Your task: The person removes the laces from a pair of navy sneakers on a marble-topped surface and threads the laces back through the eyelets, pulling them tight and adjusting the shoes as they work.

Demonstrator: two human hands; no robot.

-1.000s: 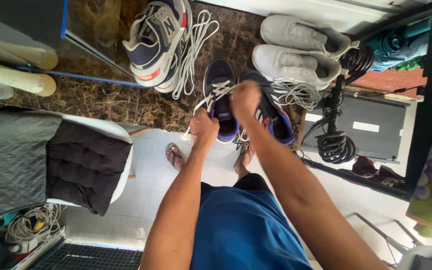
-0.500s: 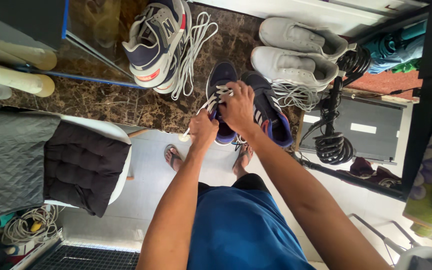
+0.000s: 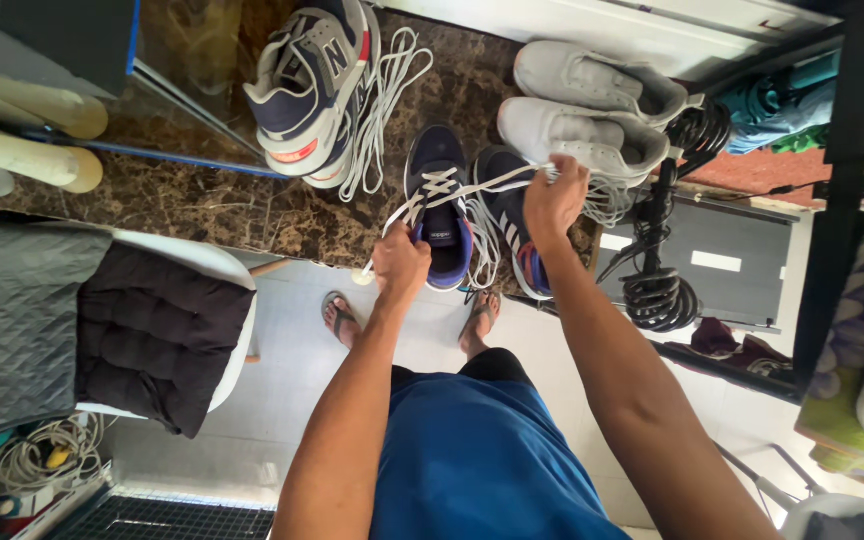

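Note:
A dark blue sneaker (image 3: pixel 439 190) stands on a brown marble counter (image 3: pixel 212 205), its mate (image 3: pixel 508 215) close on its right. A white lace (image 3: pixel 472 185) runs through the left sneaker's eyelets. My left hand (image 3: pixel 400 265) grips the lace's near end at the counter's front edge. My right hand (image 3: pixel 555 195) has the other end pinched and stretched out to the right, over the second blue sneaker.
A grey, navy and red sneaker pair (image 3: pixel 314 85) with loose white laces lies at the back left. Two white sneakers (image 3: pixel 582 105) sit at the back right. A coiled black cable (image 3: pixel 657 290) hangs right. A chair with a dark cushion (image 3: pixel 152 335) stands at the left.
My right hand has moved from above the left blue sneaker out to the right, drawing the lace taut. My left hand has slid slightly toward the counter's edge.

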